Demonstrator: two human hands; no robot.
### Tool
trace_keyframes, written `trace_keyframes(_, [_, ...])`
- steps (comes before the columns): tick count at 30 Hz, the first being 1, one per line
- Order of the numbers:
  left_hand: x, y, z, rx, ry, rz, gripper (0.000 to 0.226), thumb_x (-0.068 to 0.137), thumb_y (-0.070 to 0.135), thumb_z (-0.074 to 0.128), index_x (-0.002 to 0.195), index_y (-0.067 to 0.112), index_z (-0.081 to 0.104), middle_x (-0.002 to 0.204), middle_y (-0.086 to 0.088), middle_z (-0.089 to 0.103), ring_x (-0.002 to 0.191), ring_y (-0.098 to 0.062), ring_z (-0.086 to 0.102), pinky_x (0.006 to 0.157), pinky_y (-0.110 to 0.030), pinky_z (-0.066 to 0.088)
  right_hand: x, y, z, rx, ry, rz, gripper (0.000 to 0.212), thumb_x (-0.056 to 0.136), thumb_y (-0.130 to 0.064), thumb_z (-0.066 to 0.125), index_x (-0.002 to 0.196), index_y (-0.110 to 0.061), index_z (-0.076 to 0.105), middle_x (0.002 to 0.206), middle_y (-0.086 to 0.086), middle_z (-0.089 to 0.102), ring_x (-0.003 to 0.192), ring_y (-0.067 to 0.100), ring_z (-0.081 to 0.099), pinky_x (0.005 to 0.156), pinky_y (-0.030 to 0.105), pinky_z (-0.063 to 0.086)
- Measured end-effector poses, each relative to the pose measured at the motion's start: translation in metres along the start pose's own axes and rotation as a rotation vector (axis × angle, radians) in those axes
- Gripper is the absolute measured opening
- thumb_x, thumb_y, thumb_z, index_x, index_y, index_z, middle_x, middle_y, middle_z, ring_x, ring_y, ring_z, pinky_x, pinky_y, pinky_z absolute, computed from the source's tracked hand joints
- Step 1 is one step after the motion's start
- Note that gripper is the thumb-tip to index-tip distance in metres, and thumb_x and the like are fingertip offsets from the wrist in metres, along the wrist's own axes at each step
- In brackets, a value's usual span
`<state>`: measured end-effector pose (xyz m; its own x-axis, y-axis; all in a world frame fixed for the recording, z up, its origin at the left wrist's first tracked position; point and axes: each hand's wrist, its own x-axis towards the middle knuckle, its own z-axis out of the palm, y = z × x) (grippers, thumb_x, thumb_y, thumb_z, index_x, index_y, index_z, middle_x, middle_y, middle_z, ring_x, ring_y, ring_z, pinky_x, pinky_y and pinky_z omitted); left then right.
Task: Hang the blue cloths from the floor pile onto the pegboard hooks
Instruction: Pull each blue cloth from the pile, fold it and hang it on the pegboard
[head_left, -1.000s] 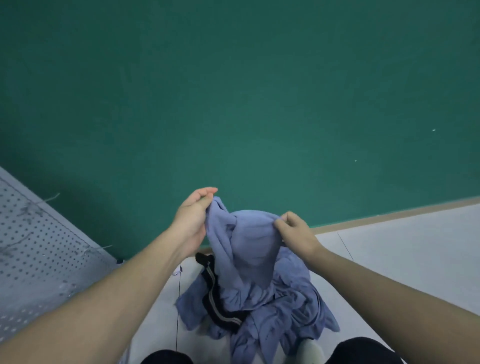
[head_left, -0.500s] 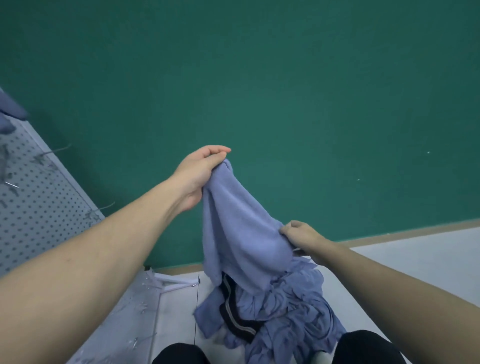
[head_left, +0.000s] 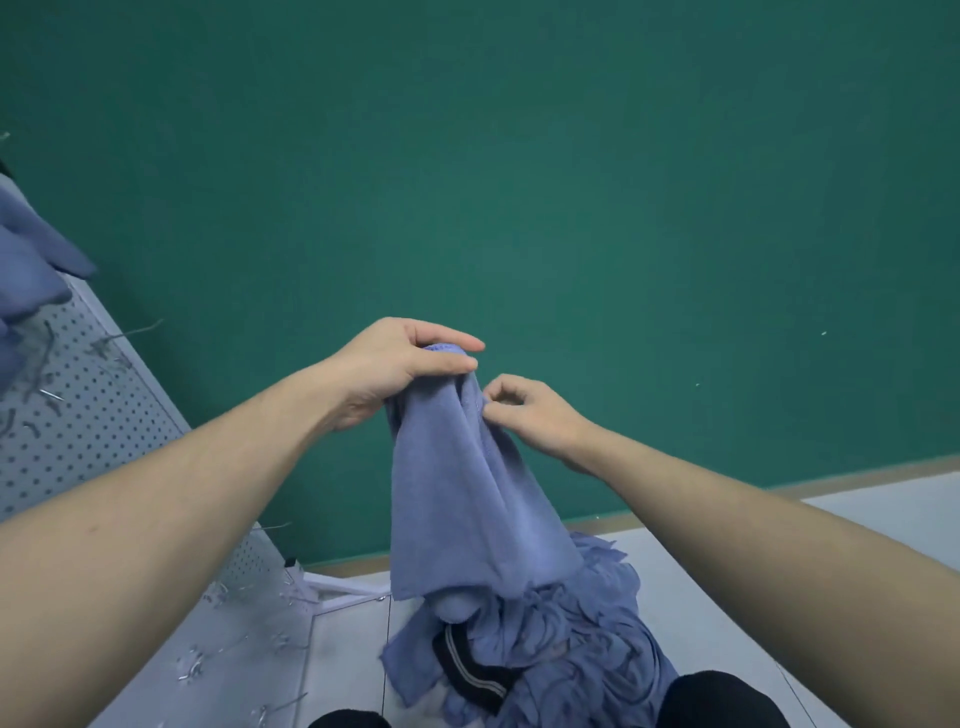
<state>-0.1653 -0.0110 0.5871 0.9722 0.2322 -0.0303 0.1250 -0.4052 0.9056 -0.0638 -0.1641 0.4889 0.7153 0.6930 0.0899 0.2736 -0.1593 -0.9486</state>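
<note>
Green wall (head_left: 571, 182) fills most of my view; a tan baseboard (head_left: 857, 480) runs along its foot, above pale grey floor (head_left: 909, 519). At the left edge, a white pegboard (head_left: 104, 415) leans away, wire hooks (head_left: 130, 332) sticking out, with blue cloth (head_left: 26, 260) already draped at its top. More loose hooks lie on its lower part. On the floor near the wall sits the pile of blue cloths (head_left: 571, 649), a dark striped item (head_left: 472, 670) mixed in. I see my left hand (head_left: 400, 369) clamped on the top of a raised blue cloth (head_left: 457, 493), which hangs straight down onto the pile. My right hand (head_left: 530, 415) pinches its edge just beside the left, fingers curled.
</note>
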Motion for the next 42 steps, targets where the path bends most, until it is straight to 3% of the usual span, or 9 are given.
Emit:
trace_keyframes(5, [-0.012, -0.006, -0.010, -0.001, 0.080, 0.016, 0.009, 0.084, 0.023, 0.078, 0.087, 0.030, 0.082, 0.097, 0.011, 0.078, 0.091, -0.003, 0.067, 0.089, -0.022, 0.048, -0.018, 0.001, -0.005, -0.034, -0.064, 0.045, 0.005, 0.094, -0.020, 0.056, 0.090, -0.021, 0.054, 0.066, -0.004, 0.055, 0.057, 0.012, 0.042, 0.051, 0.023, 0.037])
trace_keyframes(11, [-0.029, -0.019, -0.017, -0.060, 0.154, 0.033, 0.006, 0.084, 0.026, 0.078, 0.088, 0.029, 0.082, 0.098, 0.013, 0.077, 0.093, 0.000, 0.068, 0.087, -0.020, 0.047, -0.043, 0.002, -0.030, -0.245, -0.212, 0.051, 0.027, 0.097, -0.048, 0.060, 0.082, -0.025, 0.062, 0.079, -0.016, 0.062, 0.072, 0.002, 0.054, 0.071, 0.016, 0.044])
trace_keyframes(18, [-0.035, -0.047, -0.012, 0.090, 0.221, 0.141, 0.012, 0.091, 0.019, 0.073, 0.092, 0.030, 0.077, 0.094, 0.020, 0.076, 0.087, 0.007, 0.066, 0.083, -0.010, 0.046, -0.051, -0.019, -0.041, -0.042, -0.140, 0.040, 0.015, 0.093, -0.029, 0.072, 0.089, -0.017, 0.064, 0.084, -0.004, 0.069, 0.075, 0.010, 0.062, 0.072, 0.026, 0.052])
trace_keyframes(22, [-0.038, -0.061, 0.003, 0.211, 0.108, 0.270, 0.030, 0.089, 0.014, 0.071, 0.105, 0.039, 0.067, 0.104, 0.029, 0.071, 0.101, 0.004, 0.064, 0.099, -0.021, 0.049, -0.050, -0.035, -0.036, 0.131, -0.143, 0.125, 0.027, 0.101, -0.029, 0.057, 0.112, -0.008, 0.070, 0.110, 0.007, 0.076, 0.104, 0.024, 0.071, 0.095, 0.037, 0.055])
trace_keyframes(25, [-0.047, -0.064, 0.014, 0.319, 0.035, 0.406, 0.078, 0.078, 0.017, 0.077, 0.133, 0.056, 0.039, 0.134, 0.035, 0.044, 0.118, 0.018, 0.047, 0.104, -0.017, 0.041, -0.049, -0.051, -0.032, 0.297, -0.101, 0.154, 0.026, 0.105, -0.025, 0.049, 0.112, -0.013, 0.071, 0.110, 0.004, 0.076, 0.101, 0.016, 0.071, 0.090, 0.027, 0.055])
trace_keyframes(28, [-0.056, -0.062, 0.029, 0.484, 0.109, 0.572, 0.107, 0.072, 0.020, 0.079, 0.146, 0.062, 0.015, 0.151, 0.020, 0.019, 0.130, -0.001, 0.044, 0.103, -0.027, 0.045, -0.049, -0.064, -0.032, 0.414, -0.110, 0.243, 0.031, 0.105, -0.031, 0.049, 0.116, -0.011, 0.070, 0.115, 0.007, 0.075, 0.104, 0.019, 0.070, 0.090, 0.032, 0.054])
trace_keyframes(34, [-0.050, -0.033, 0.032, 0.849, 0.251, 1.250, 0.024, 0.084, 0.021, 0.071, 0.106, 0.029, 0.074, 0.144, -0.008, 0.048, 0.135, -0.024, 0.045, 0.114, -0.050, 0.031, -0.047, -0.073, -0.032, 0.489, -0.197, 0.295, 0.031, 0.104, -0.028, 0.050, 0.119, -0.008, 0.067, 0.113, 0.015, 0.072, 0.098, 0.027, 0.069, 0.091, 0.040, 0.056])
trace_keyframes(37, [-0.047, -0.019, 0.036, 0.728, 0.152, 1.045, 0.021, 0.081, 0.014, 0.055, 0.095, 0.021, 0.069, 0.122, 0.005, 0.068, 0.124, -0.015, 0.057, 0.116, -0.042, 0.032, -0.042, -0.070, -0.033, 0.410, -0.173, 0.294, 0.021, 0.103, -0.026, 0.052, 0.101, -0.016, 0.071, 0.097, 0.006, 0.075, 0.082, 0.018, 0.071, 0.077, 0.030, 0.058])
trace_keyframes(42, [-0.039, 0.017, 0.043, 0.119, 0.272, 0.446, 0.014, 0.086, 0.018, 0.052, 0.077, 0.016, 0.042, 0.070, 0.004, 0.051, 0.064, -0.013, 0.043, 0.062, -0.032, 0.039, -0.039, -0.058, -0.037, 0.113, -0.139, 0.404, 0.019, 0.091, -0.035, 0.067, 0.089, -0.016, 0.065, 0.089, 0.003, 0.071, 0.078, 0.017, 0.066, 0.074, 0.031, 0.054])
